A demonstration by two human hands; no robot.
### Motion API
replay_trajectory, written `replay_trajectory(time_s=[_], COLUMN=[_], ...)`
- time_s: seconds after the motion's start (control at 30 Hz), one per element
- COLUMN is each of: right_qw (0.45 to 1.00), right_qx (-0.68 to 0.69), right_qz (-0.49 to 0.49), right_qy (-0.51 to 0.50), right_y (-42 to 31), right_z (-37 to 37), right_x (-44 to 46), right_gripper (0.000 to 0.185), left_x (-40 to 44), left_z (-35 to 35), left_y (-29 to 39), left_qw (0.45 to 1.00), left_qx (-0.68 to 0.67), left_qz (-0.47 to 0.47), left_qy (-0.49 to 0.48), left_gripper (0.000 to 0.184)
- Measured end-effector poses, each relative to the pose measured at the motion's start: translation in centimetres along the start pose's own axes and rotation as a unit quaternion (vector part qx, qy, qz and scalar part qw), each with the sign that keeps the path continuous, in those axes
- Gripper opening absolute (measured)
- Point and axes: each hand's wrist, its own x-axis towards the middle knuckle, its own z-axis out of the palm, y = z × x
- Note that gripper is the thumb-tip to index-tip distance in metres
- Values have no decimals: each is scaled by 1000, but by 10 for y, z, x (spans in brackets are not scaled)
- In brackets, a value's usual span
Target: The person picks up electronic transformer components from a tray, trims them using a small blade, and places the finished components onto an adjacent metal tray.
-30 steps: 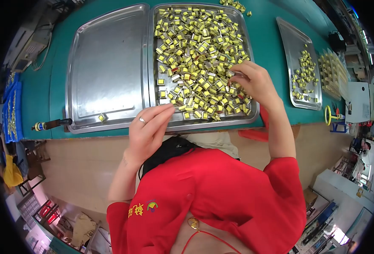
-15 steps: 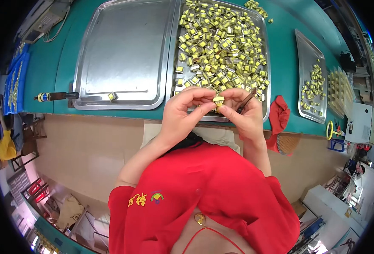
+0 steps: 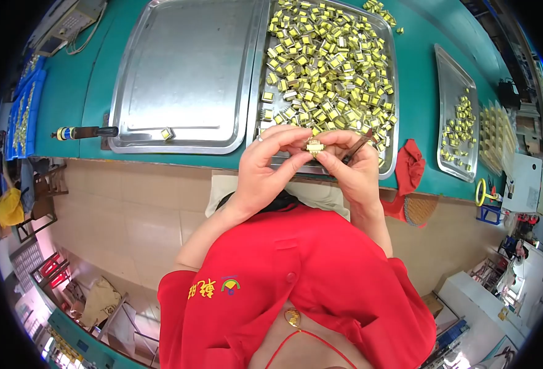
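Observation:
Between the fingertips of both hands is a small yellow and metal component [image 3: 314, 146]. My left hand [image 3: 272, 161] grips it from the left, a ring on one finger. My right hand [image 3: 352, 166] pinches its right side and also holds a dark slender tool [image 3: 357, 147] against the palm. Both hands are over the near edge of a metal tray [image 3: 396, 123] heaped with similar yellow components [image 3: 330, 67]. A single component [image 3: 167, 133] lies near the front of the other metal tray [image 3: 185, 74] on the left.
A dark-handled tool [image 3: 85, 132] lies at the left table edge near blue bins [image 3: 22, 117]. To the right are a red cloth [image 3: 410, 166], a smaller tray [image 3: 447, 111] with components and a stack of pale trays [image 3: 497, 138].
From apart over the trays, both hands have come together around one component, and the dark slender tool now shows in my right hand. The view has shifted; lately the component has tilted slightly.

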Motion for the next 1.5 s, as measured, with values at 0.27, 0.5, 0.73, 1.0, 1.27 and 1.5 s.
replay_trajectory(time_s=[0.27,0.5,0.73,1.0,1.27,1.5], right_qw=[999,902,841,780,767,755], right_qx=[-49,-392,-484,-554,-568,-584], right_qz=[-15,-181,-243,-289,-297,-297], right_qy=[-11,2,-13,-23,-24,-34], right_y=[-6,-22,-22,-24,-26,-26], right_z=[2,-5,-1,3,4,1], right_x=[2,3,-1,-1,-2,-3], right_gripper=[31,17,24,30,27,30], left_x=[1,1,3,1,1,1], left_z=[-6,-12,-12,-13,-11,-11], left_y=[-9,0,-4,-6,-3,-3], left_qw=[999,988,989,991,995,996], left_qx=[-26,-140,-142,-124,-93,-76], left_qz=[27,-65,-39,-43,-33,-27], left_qy=[-11,-3,-17,-20,-32,-34], left_gripper=[33,36,35,35,34,34])
